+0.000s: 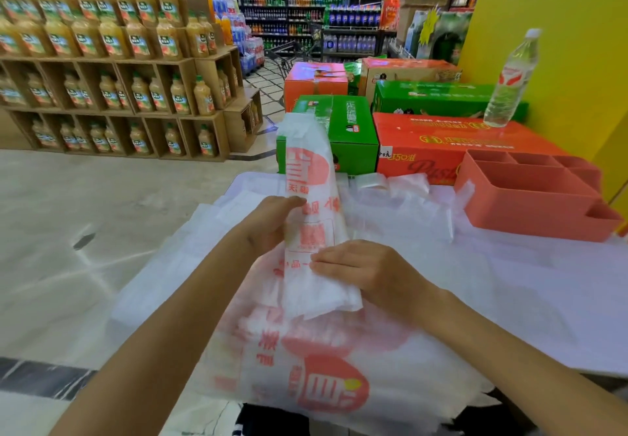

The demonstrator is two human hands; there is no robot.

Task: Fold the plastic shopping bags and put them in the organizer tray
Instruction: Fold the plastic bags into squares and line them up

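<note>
Bags of thin white plastic with red print lie spread in a loose heap over the white surface, the nearest ones hanging over its front edge. Behind them stand orange and green cartons, one carrying a clear water bottle. At the surface's right end sits the coral organizer tray, its compartments holding nothing visible. One bag, folded into a long narrow strip, is raised above the heap. The left hand has its grip curled round the strip's middle, thumb on top. The right hand pinches the lower end, fingers close together on the plastic.
</note>
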